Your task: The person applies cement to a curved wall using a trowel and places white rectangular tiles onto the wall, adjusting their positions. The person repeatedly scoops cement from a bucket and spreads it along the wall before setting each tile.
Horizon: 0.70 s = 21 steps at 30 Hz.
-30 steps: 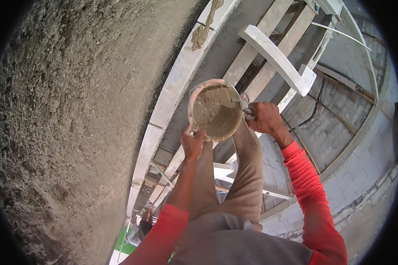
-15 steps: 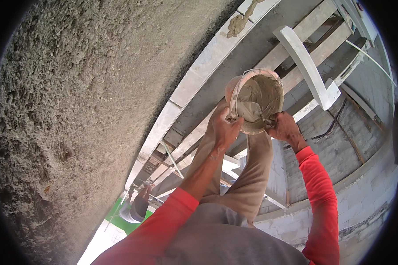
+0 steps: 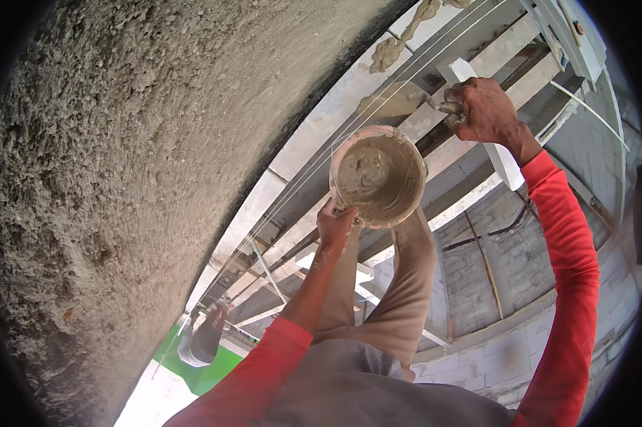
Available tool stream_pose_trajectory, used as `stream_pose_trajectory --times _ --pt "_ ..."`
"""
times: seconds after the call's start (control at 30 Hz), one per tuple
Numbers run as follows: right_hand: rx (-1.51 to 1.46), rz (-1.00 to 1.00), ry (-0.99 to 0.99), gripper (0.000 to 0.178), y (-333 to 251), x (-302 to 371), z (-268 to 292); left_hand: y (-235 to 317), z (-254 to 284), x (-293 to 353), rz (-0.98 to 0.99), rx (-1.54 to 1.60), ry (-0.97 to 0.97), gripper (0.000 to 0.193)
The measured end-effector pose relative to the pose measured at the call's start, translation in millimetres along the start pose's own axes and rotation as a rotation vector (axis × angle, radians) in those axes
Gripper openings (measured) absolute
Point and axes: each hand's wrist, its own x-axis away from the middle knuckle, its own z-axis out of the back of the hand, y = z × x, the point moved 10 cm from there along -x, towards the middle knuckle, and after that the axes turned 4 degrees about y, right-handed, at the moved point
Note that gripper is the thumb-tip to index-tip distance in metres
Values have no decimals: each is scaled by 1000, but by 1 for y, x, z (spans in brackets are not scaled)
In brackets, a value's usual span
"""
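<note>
My left hand [image 3: 335, 224] grips the near left rim of a round bucket [image 3: 415, 160], thumb over the edge. Wet grey mortar [image 3: 367, 171] lies inside it. My right hand [image 3: 486, 110] is wrapped round the handle of a trowel [image 3: 393, 101], up and to the right of the bucket. The trowel's blade, coated with mortar, points left over the gap between the bucket and a row of pale blocks [image 3: 317, 135]. Most of the handle is hidden by my fingers.
A rough grey wall [image 3: 121, 178] fills the left side. Thin taut strings [image 3: 292, 181] run along the blocks, which carry mortar blobs [image 3: 387, 55]. Wooden planks [image 3: 502, 53] and a pale angled beam [image 3: 504, 167] lie at right. Another person [image 3: 200, 345] is at lower left.
My right hand has moved from the bucket's rim up and right, lifting the mortar-coated trowel out of the bucket. The bucket, still in my left hand, has shifted left and slightly down.
</note>
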Motion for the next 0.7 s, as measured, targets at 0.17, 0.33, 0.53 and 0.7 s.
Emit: stream_pose_trajectory --times 0.17,0.33,0.53,0.7 --pt "344 227 219 25 -35 -63 7 -15 21 -3 -1 0 38 37" --pt "281 370 289 22 -82 -88 -28 -28 29 -3 18 29 34 39" --pt "221 406 235 24 -141 -92 -66 -31 25 -3 17 54 19 40" --pt "122 340 172 23 -146 -91 -84 -30 22 -4 5 117 24 39"
